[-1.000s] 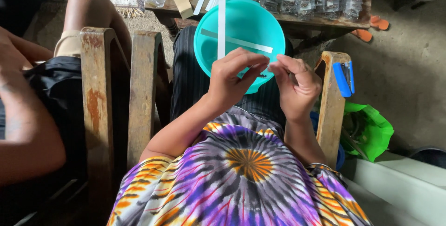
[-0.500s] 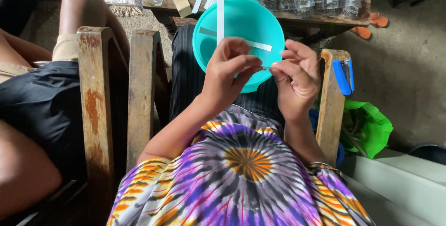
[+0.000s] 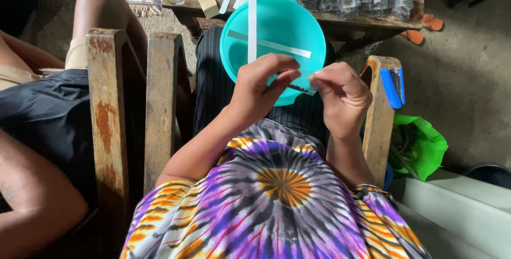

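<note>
So I've got this tiny clear packet strip [image 3: 299,86] pinched between both hands, right over my lap. It's a thin see-through sleeve with a row of small dark bits inside, kinda like beads or seeds, too small to tell. My left hand [image 3: 263,86] grips its left end with thumb and fingers closed narrow, my right hand [image 3: 340,94] pinches the other end. At 12 o'clock from my hands sits the teal bowl [image 3: 282,14] with two white strips [image 3: 269,43] crossed inside. A blue stapler [image 3: 393,86] rests at 3 o'clock on the chair arm [image 3: 375,120].
</note>
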